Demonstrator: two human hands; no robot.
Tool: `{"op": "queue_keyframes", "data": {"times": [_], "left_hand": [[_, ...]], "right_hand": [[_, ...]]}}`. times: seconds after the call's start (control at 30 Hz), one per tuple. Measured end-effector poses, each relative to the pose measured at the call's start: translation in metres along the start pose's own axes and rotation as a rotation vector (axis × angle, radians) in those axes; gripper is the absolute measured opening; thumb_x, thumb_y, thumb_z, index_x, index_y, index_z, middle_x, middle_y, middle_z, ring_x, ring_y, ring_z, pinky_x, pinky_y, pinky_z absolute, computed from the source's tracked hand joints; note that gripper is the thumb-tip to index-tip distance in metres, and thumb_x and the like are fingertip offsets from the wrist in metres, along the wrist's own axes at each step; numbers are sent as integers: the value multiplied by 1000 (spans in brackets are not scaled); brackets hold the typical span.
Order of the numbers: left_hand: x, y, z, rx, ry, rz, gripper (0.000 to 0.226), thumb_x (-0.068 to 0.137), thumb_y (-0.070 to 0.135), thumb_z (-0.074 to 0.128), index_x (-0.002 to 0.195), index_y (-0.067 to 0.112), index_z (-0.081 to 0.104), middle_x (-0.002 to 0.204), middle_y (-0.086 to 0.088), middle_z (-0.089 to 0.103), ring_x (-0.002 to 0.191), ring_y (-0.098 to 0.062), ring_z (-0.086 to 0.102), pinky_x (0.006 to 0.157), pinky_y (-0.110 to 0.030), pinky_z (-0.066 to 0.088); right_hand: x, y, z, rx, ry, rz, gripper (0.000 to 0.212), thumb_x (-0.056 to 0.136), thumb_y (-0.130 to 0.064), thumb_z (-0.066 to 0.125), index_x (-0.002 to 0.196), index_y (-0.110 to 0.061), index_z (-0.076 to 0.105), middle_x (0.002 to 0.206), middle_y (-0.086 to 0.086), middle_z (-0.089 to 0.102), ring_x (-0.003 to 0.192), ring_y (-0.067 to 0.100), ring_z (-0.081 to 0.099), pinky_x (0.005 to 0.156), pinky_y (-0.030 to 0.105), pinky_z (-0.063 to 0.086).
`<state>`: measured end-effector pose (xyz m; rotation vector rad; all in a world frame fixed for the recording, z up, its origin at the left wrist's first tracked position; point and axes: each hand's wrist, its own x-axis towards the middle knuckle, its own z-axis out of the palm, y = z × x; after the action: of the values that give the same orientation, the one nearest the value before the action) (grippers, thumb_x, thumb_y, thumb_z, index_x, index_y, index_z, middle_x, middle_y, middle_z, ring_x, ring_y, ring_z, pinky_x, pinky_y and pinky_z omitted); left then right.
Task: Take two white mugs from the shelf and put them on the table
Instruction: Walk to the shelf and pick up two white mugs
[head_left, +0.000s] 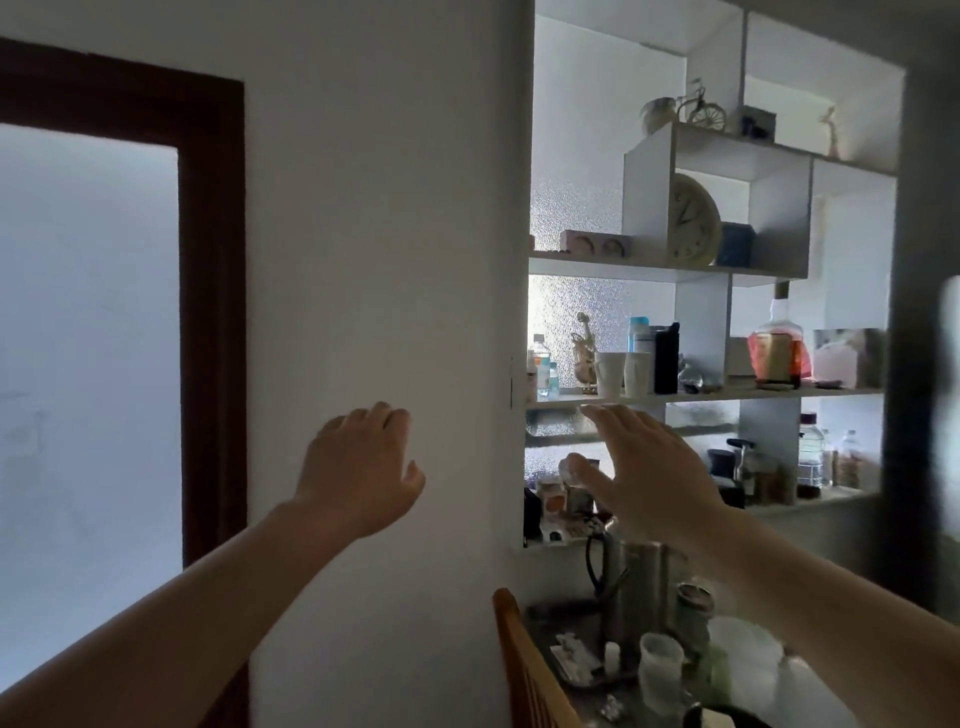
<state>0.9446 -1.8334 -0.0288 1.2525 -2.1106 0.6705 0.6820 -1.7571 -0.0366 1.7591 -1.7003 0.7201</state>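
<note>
Both arms raised toward the shelf (691, 396), empty. Left hand (358, 467) in front of the white wall (389, 208), palm away, fingers (384, 415) loosely curled, gripping nothing. Right hand (644, 467) spread open just below the shelf board, fingers straight, thumb out to the left, touching nothing that can be seen.

Two white mugs (623, 374) side by side on that board, upright, nearly touching; left one with its handle turned left. Just left of them a small figurine (584, 351) and a few small bottles (542, 364); just right a black flask (666, 358), with a blue-capped bottle (638, 332) behind. Further right on the same board a flat bottle (776, 343) of reddish liquid.

One board up, a round clock (693, 221) leaning in its compartment. Higher still, a toy bicycle (704, 106).

Below the arms, a cluttered worktop (587, 699) with jars and a translucent cup (660, 660), well apart from the mugs. Wooden chair back (524, 670) at its left edge. Dark door frame (213, 260) far left. Picture dim and somewhat blurred at the right edge.
</note>
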Motion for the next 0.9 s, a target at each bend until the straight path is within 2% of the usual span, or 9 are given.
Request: {"op": "queue_keyframes", "data": {"times": [0.33, 0.6, 0.9], "left_hand": [[136, -3, 118, -55, 67, 94, 41, 81, 40, 44, 114, 16, 48, 117, -3, 57, 102, -24, 56, 80, -38, 48], [231, 17, 208, -148, 101, 168, 39, 80, 39, 45, 110, 15, 51, 112, -3, 59, 99, -24, 57, 74, -36, 47], [323, 37, 302, -331, 190, 293, 38, 79, 36, 48, 110, 15, 53, 104, -2, 62, 89, -21, 59, 64, -31, 37]], "right_hand": [[100, 68, 95, -71, 45, 42, 55, 88, -49, 44, 132, -15, 38, 132, 5, 53, 120, 23, 49, 102, 39, 38], [155, 131, 153, -172, -6, 129, 56, 88, -50, 42, 130, -12, 41, 126, 6, 55, 115, 23, 50, 99, 38, 41], [200, 182, 211, -284, -18, 250, 59, 87, -52, 41, 132, -15, 38, 127, 6, 56, 113, 21, 52, 98, 37, 41]]}}
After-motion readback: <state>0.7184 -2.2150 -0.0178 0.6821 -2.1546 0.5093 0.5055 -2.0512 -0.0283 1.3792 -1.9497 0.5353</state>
